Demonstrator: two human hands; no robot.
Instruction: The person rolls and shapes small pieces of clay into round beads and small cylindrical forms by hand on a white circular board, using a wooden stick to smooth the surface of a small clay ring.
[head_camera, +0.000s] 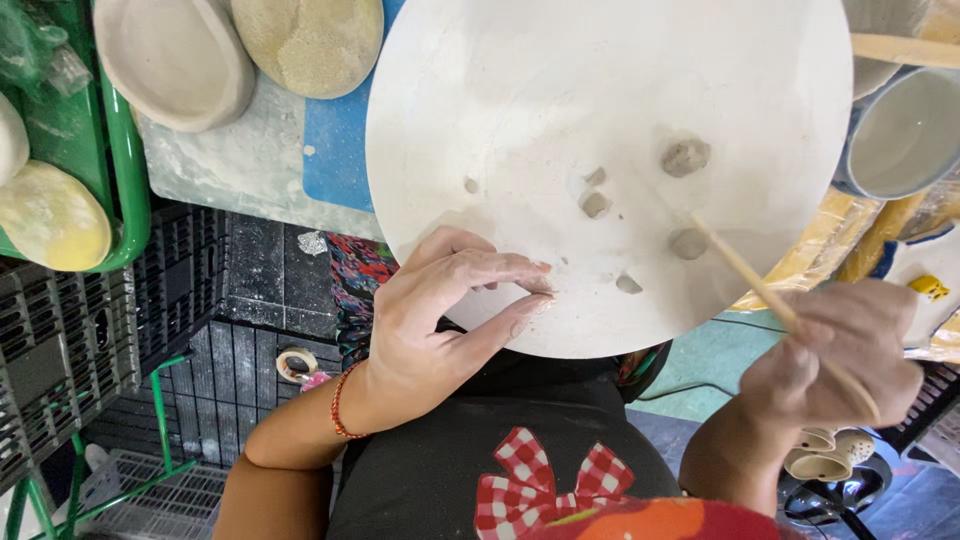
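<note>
Your left hand (440, 320) pinches fingertips together at the round board's (520, 80) near edge. Right hand (850, 350) clamps the wooden stick (745, 270). Clay bits (685, 157) look soft, light; lift gently by the sides.

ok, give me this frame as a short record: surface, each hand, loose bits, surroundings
surface: round white board, dusty, resting over the person's lap
left hand: left hand at the board's near edge, thumb and forefinger pinched together; whether they hold anything cannot be told
right hand: right hand gripping a thin wooden stick, tip pointing at a clay lump
loose bits: several small grey clay lumps on the board, the largest farther up
surroundings: green crate at left, shallow oval clay mould beyond it, tape roll on the floor
</note>
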